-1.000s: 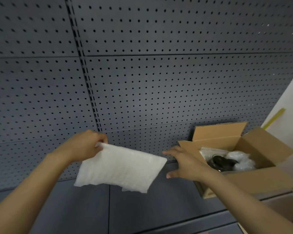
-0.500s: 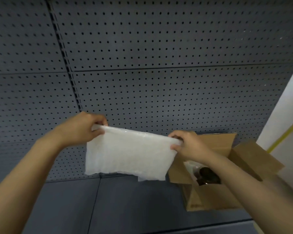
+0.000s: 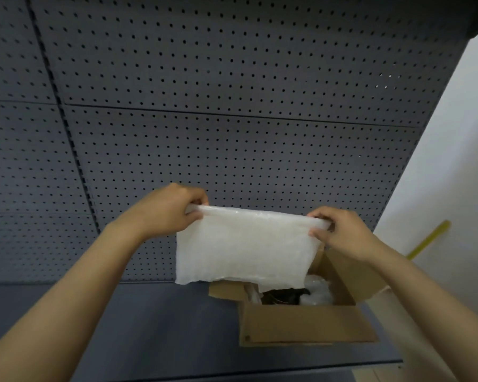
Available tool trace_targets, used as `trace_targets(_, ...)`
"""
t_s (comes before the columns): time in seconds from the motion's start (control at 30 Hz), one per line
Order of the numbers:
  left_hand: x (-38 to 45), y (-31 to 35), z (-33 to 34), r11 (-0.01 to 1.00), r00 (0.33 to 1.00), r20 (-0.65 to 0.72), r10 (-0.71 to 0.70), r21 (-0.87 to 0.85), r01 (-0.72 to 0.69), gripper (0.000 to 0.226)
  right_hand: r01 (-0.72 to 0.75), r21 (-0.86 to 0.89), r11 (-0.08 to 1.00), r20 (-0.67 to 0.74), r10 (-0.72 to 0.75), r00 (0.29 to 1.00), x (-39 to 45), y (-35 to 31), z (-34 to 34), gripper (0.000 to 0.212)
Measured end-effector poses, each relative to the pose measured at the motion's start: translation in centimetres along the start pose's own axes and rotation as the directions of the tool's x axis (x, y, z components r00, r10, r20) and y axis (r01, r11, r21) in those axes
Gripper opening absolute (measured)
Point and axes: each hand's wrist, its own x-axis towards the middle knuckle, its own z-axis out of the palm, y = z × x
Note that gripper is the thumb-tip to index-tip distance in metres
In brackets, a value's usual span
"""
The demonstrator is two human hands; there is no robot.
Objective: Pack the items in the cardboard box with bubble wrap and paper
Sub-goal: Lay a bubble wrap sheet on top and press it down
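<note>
A sheet of bubble wrap (image 3: 246, 249) is held stretched by its top corners, pinched by the left hand (image 3: 171, 209) and the right hand (image 3: 340, 232), hanging above the open cardboard box (image 3: 301, 323) on the worktop (image 3: 149, 326).

Head-worn view, forward, downward, close.

wrap (image 3: 246, 249): translucent white plastic, bubbled, faint sheen | box (image 3: 304, 323): brown cardboard, matt | pegboard (image 3: 232, 106): grey, perforated, matt | shelf (image 3: 160, 321): grey, smooth, matt
</note>
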Motion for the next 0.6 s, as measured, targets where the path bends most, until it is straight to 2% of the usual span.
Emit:
trace_targets(0.27, 5.3, 3.3, 4.4, 0.998, 0.995, 0.083, 0.058, -0.035, -0.055, 0.010, -0.062, -0.185, 0.981, 0.001, 0.063, 0.998, 0.6, 6.8, -2.3, 0.021)
trace_targets(0.37, 7.0, 5.0, 5.8, 0.996, 0.994, 0.055, 0.090, -0.015, -0.090, 0.012, -0.073, -0.221, 0.972, -0.017, 0.071, 0.997, 1.1, 9.3, -3.1, 0.017)
trace_targets(0.53, 9.1, 7.1, 9.5, 0.982, 0.988, -0.012, 0.152, 0.119, -0.149, 0.008, 0.010, -0.286, 0.958, 0.033, -0.001, 0.999, 1.2, 14.2, -3.0, 0.017)
trace_targets(0.57, 9.1, 7.6, 10.1, 0.970, 0.982, -0.029, 0.188, 0.163, -0.181, 0.005, 0.039, -0.288, 0.957, 0.037, -0.030, 0.999, 1.3, 15.1, -2.9, 0.019)
trace_targets(0.6, 9.1, 7.9, 10.7, 0.947, 0.969, -0.045, 0.244, 0.224, -0.229, 0.010, 0.064, -0.284, 0.957, 0.034, -0.057, 0.998, 1.3, 15.9, -2.8, 0.021)
